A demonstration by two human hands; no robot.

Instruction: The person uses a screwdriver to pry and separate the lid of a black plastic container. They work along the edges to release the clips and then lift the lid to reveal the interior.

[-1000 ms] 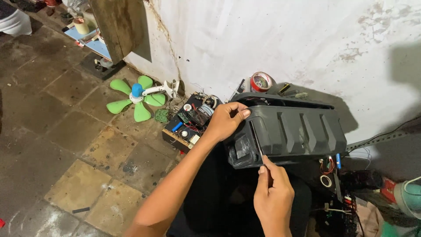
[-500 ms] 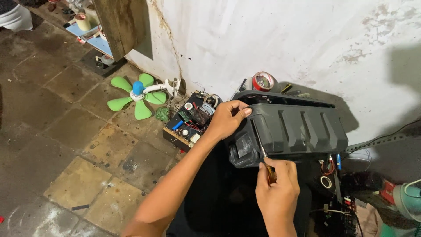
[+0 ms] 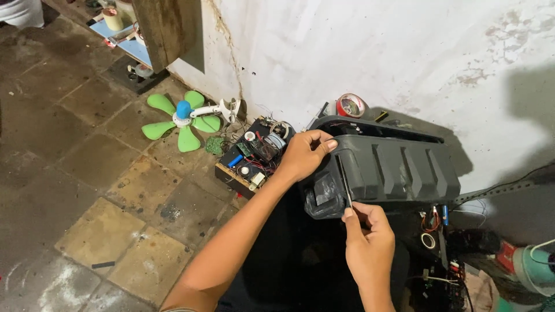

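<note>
In the middle of the frame, the left hand curls its fingers over the top left corner of a dark plastic casing. Just below, the right hand pinches a thin screwdriver whose tip rests against the casing's left end.
</note>
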